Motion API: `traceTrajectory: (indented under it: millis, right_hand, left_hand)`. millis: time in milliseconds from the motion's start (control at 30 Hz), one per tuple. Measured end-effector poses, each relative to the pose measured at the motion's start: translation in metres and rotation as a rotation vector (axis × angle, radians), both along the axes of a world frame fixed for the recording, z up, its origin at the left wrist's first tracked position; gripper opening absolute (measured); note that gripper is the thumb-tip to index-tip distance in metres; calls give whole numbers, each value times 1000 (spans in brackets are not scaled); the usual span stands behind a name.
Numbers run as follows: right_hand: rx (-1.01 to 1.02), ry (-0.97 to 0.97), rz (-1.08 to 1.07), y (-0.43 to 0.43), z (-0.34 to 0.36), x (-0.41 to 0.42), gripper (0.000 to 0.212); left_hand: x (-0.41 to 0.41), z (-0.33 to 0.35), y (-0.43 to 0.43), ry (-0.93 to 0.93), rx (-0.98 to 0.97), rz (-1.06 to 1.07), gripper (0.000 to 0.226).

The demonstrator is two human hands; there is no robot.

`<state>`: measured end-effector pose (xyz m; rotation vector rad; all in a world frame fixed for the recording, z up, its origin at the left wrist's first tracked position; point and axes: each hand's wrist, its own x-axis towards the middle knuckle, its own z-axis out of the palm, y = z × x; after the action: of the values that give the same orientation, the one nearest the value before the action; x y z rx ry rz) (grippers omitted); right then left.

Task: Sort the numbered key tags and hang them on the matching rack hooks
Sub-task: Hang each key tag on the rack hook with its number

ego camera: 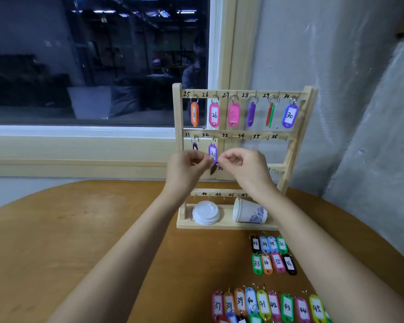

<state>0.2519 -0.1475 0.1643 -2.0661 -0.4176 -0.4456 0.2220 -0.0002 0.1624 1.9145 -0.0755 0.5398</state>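
A wooden key rack stands on the round table, its hooks numbered from 25 upward. Tags hang on hooks 25 to 30 in the top row, among them a pink tag 26 and a blue tag 30. In the second row, a dark tag hangs at 31 and a purple tag 32 at 32. My left hand and my right hand are raised in front of the rack and together pinch a small dark tag just below tag 32.
Loose numbered tags lie on the table at the right front: two short rows of 33 to 36 and a longer row from 37 upward. A white lid and a tipped paper cup rest on the rack's base. A window is behind.
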Motion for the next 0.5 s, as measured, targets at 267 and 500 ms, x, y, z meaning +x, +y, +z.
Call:
traceTrajectory:
  millis: [267,500]
  right_hand:
    - [-229,-211,-240,17,38,8,12]
    - [-498,-324,-336,22,35,15,17]
  left_hand:
    - [26,35,1,-151,229,203,16]
    - [32,32,-5,-130,360,288,13]
